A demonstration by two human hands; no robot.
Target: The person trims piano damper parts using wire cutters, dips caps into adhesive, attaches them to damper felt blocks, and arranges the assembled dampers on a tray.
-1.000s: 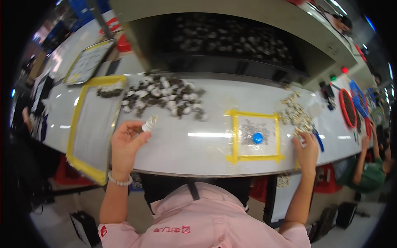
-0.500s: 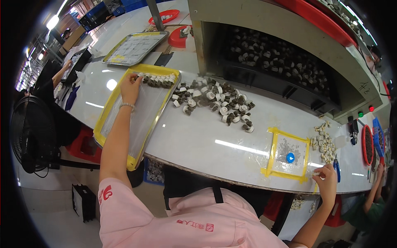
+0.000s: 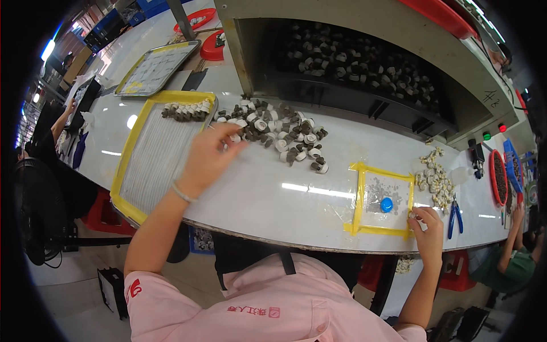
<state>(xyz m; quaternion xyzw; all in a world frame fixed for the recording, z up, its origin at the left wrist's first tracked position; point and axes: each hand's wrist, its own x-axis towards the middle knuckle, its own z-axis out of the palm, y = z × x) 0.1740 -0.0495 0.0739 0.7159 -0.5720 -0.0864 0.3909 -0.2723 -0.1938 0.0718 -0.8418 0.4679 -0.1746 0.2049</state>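
From the yellow-edged tray (image 3: pixel 151 165), my left grip (image 3: pixel 212 157) moved to grey-and-white parts (image 3: pixel 260 125) — spread apart. My right grip (image 3: pixel 429 229) — closure unclear.

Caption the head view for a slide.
Left hand at a pile of white-and-dark parts beside a yellow-edged tray; right hand by a yellow-taped square.

I see white-and-dark-grey pieces (image 3: pixel 279 135) heaped loosely, tipped every way, beside the yellow-edged tray (image 3: pixel 151 159). A tight row of similar pieces (image 3: pixel 187 110) lies inside its far end.
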